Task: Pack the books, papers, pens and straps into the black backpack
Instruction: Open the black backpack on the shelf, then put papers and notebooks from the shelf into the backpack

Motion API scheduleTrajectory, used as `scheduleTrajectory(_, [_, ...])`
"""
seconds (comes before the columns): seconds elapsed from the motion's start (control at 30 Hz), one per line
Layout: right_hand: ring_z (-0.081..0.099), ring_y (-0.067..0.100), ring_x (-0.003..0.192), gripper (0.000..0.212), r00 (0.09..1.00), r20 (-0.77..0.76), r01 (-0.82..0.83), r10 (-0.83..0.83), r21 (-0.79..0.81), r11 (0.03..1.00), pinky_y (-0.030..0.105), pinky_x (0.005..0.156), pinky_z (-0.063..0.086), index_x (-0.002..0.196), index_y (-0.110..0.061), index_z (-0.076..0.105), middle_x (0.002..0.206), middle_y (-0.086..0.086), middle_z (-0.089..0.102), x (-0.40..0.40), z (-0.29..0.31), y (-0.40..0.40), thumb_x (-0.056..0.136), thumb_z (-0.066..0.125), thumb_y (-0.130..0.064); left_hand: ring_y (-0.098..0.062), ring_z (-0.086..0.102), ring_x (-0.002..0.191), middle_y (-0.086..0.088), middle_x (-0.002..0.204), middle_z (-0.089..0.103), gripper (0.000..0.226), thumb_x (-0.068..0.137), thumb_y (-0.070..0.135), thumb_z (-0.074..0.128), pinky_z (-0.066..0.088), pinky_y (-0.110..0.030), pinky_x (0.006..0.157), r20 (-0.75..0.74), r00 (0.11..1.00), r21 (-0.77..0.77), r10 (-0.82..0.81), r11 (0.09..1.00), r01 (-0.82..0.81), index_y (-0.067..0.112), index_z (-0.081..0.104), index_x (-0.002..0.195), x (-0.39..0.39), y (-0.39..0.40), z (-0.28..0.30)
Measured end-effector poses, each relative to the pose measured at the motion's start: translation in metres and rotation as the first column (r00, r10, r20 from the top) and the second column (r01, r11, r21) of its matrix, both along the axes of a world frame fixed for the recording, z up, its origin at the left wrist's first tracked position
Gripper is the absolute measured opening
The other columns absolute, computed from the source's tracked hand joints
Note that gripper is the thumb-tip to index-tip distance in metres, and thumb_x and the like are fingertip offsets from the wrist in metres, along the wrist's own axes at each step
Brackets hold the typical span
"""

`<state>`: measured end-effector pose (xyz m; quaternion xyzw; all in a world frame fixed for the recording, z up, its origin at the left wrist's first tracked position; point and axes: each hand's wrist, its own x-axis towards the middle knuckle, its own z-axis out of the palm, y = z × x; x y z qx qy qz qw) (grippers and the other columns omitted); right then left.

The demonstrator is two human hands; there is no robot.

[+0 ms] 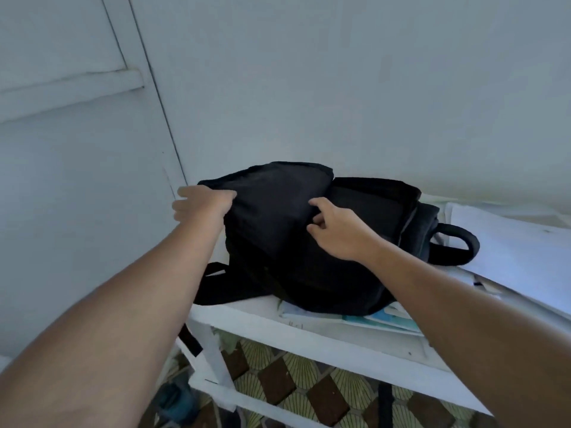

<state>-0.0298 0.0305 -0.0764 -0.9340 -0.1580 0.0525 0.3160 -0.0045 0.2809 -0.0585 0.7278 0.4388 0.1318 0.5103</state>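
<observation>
The black backpack (309,242) lies on its side on a white table (247,316), its top handle (457,245) pointing right. My left hand (200,205) grips the backpack's left end, fingers curled over the edge of the fabric. My right hand (336,230) pinches the fabric in the middle of the bag, near the edge of a flap. Two black shoulder straps (216,282) hang off the table's left edge. Books and papers (380,316) lie partly under the backpack. White papers (509,251) are stacked to its right. I see no pens.
The table stands in a corner, with a pale wall behind and a pale door (77,149) to the left. Below the table there is a lower rail (278,396) and a patterned brown-and-green tiled floor (293,378).
</observation>
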Motion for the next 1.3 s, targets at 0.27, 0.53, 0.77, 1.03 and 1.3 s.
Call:
scheduleTrajectory(0.27, [0.060, -0.003, 0.089, 0.042, 0.960, 0.125, 0.209, -0.252, 0.280, 0.937, 0.011, 0.067, 0.042, 0.145, -0.026, 0.054, 0.100, -0.018, 0.066, 0.007, 0.026, -0.046, 0.103, 0.057, -0.030, -0.034, 0.025, 0.139, -0.011, 0.153, 0.021, 0.099, 0.075, 0.059, 0.078, 0.024, -0.045, 0.117, 0.069, 0.907, 0.529, -0.414, 0.786, 0.319, 0.018, 0.024, 0.147, 0.009, -0.101, 0.026])
scheduleTrajectory(0.53, [0.065, 0.018, 0.078, 0.026, 0.826, 0.179, 0.428, -0.534, 0.416, 0.802, 0.029, 0.068, 0.049, 0.125, -0.025, 0.064, 0.094, -0.007, 0.068, -0.007, 0.020, -0.186, 0.100, 0.057, -0.025, -0.029, 0.049, 0.113, -0.007, 0.118, 0.057, 0.033, 0.093, 0.040, 0.065, 0.045, -0.040, 0.094, -0.011, 0.476, 0.705, -0.879, 0.331, 0.628, 0.018, 0.055, 0.115, 0.003, -0.297, 0.028])
scheduleTrajectory(0.77, [0.061, 0.023, 0.093, 0.034, 0.797, 0.042, 0.581, -0.602, 0.220, 0.784, 0.030, 0.073, 0.042, 0.135, -0.022, 0.057, 0.107, -0.002, 0.067, -0.026, -0.006, -0.336, 0.101, 0.059, -0.027, -0.032, 0.061, 0.105, -0.009, 0.111, 0.065, 0.022, 0.094, 0.025, 0.063, 0.054, -0.041, 0.086, -0.370, 0.324, 0.634, -0.871, 0.018, 0.774, 0.012, 0.060, 0.111, 0.002, -0.456, -0.003])
scheduleTrajectory(1.03, [0.060, 0.027, 0.112, 0.044, 0.748, 0.035, 0.663, -0.663, -0.007, 0.748, 0.040, 0.087, 0.054, 0.140, -0.025, 0.051, 0.130, 0.003, 0.063, -0.033, -0.020, -0.426, 0.100, 0.058, -0.041, -0.030, 0.061, 0.092, -0.004, 0.083, 0.053, 0.059, 0.073, 0.063, 0.082, 0.056, -0.040, 0.087, -0.834, 0.100, 0.267, -0.543, -0.238, 0.934, 0.014, 0.049, 0.076, 0.006, -0.524, -0.018])
scheduleTrajectory(1.3, [0.032, 0.042, 0.141, 0.071, 0.614, -0.036, 0.750, -0.789, -0.287, 0.597, 0.048, 0.108, 0.039, 0.147, -0.010, 0.038, 0.153, 0.022, 0.034, -0.044, -0.027, -0.463, 0.095, 0.065, -0.049, -0.032, 0.067, 0.097, -0.004, 0.100, 0.062, 0.066, 0.069, 0.062, 0.086, 0.058, -0.042, 0.086, -0.905, 0.040, 0.211, -0.423, -0.365, 0.907, 0.014, 0.055, 0.102, 0.013, -0.540, -0.011])
